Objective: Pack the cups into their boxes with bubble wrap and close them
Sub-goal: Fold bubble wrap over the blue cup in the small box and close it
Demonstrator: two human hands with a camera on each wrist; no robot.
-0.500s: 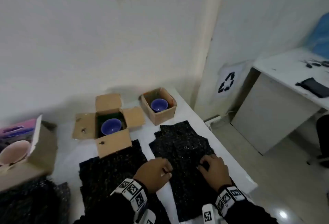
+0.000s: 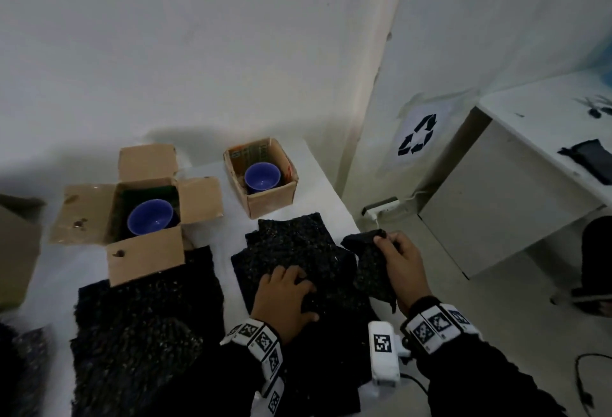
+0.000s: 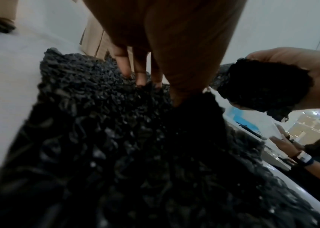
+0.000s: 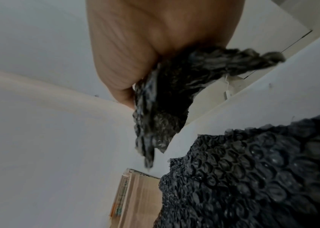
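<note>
Two blue cups sit in open cardboard boxes at the back of the white table (image 2: 212, 251): one cup (image 2: 150, 217) in the left box (image 2: 135, 214) with its flaps spread, the other cup (image 2: 262, 176) in the smaller right box (image 2: 261, 176). A pile of black bubble wrap (image 2: 298, 251) lies in front of the right box. My left hand (image 2: 284, 294) rests on this pile with fingers spread (image 3: 139, 69). My right hand (image 2: 397, 261) grips a lifted black bubble wrap sheet (image 2: 371, 264) (image 4: 166, 95) by its edge, raised above the table's right side (image 3: 262, 86).
More black bubble wrap (image 2: 145, 334) covers the near left of the table. Another cardboard box (image 2: 16, 251) stands at the far left edge. A white desk (image 2: 546, 138) is across the floor to the right, by a recycling sign (image 2: 418, 135). Another person's hand (image 3: 284, 138) shows in the left wrist view.
My right hand has lifted a sheet off the pile and moved right and up with it. My left hand stays on the pile.
</note>
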